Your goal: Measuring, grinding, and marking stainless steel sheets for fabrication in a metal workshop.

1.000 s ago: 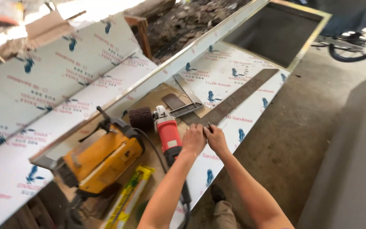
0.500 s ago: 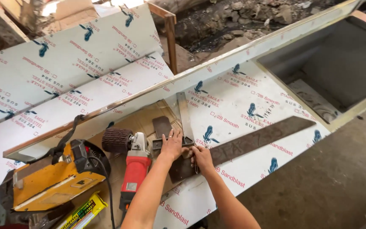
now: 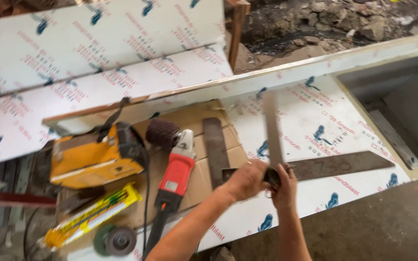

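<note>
1. Head view: the left hand (image 3: 244, 180) and right hand (image 3: 281, 186) press together, pinching a small dark object I cannot identify, above the flat metal bar (image 3: 337, 166) on the white sheet (image 3: 315, 116).
2. Steady wrists help; keep clear of the red grinder (image 3: 174, 171).

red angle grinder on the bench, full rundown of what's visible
The red angle grinder lies flat on brown cardboard, between a yellow power tool and a dark flat metal strip. Its body is red plastic with a pale grey gear head. A dark, fuzzy-looking cylindrical wheel is mounted at the head, pointing toward the yellow tool. A black cord trails from the tail toward the near edge. Neither hand touches it; whether it is running cannot be told.
</note>
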